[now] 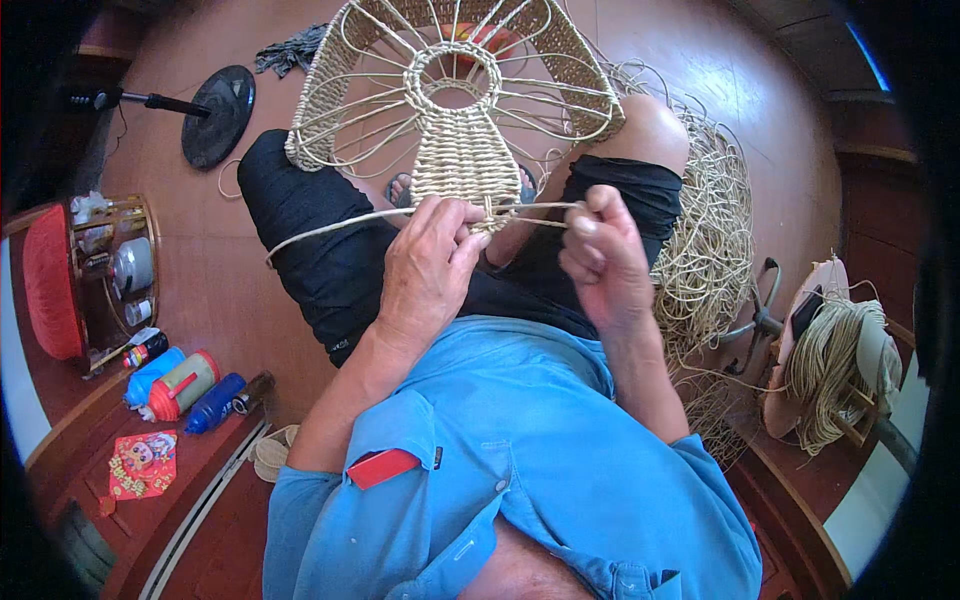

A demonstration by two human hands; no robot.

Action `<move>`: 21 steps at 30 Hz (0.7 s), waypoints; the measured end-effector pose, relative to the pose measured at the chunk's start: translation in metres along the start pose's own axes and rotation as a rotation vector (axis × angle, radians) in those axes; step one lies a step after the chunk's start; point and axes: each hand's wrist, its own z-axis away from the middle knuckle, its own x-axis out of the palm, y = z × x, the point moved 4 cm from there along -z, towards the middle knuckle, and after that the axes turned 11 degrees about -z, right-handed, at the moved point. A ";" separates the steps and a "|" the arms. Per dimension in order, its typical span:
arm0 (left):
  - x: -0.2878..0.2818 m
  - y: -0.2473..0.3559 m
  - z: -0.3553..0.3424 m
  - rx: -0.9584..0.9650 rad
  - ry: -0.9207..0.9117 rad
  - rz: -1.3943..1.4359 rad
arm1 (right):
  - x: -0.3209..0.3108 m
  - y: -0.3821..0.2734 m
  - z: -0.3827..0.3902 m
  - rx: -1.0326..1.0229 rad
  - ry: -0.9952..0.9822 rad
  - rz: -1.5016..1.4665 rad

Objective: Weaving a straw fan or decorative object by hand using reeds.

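Observation:
A woven straw-coloured piece [465, 150] rests across my knees, with a round ring, looping spokes and a braided outer band. Its narrow woven neck points toward me. My left hand [432, 262] is closed on the near end of that neck, thumb and fingers pinching the weave. To its right, my right hand [606, 250] pinches a cord [545, 206] that runs taut from the woven end. A second strand lies just below it. Another loose cord [330, 229] trails left from under my left hand across my thigh.
A big heap of loose cord [705, 230] lies on the floor to the right. Beyond it stands a wound coil of cord [838, 365]. At left are a black round stand base [218, 117], a small rack [118, 260] and several flasks [183, 385].

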 end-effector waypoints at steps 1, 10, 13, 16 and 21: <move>0.000 0.000 0.000 -0.004 -0.001 -0.008 | -0.008 -0.011 0.003 -0.036 0.024 0.016; 0.002 -0.003 -0.003 -0.006 -0.034 -0.024 | -0.199 -0.198 0.041 -0.471 0.521 0.029; 0.000 -0.003 -0.003 -0.002 -0.030 -0.008 | -0.232 -0.231 0.051 -0.432 0.561 0.135; 0.000 -0.003 -0.003 0.013 -0.031 -0.011 | -0.184 -0.234 0.068 -0.653 0.920 1.255; 0.000 -0.002 -0.004 0.006 -0.035 -0.037 | -0.030 -0.094 0.051 -0.628 0.211 1.233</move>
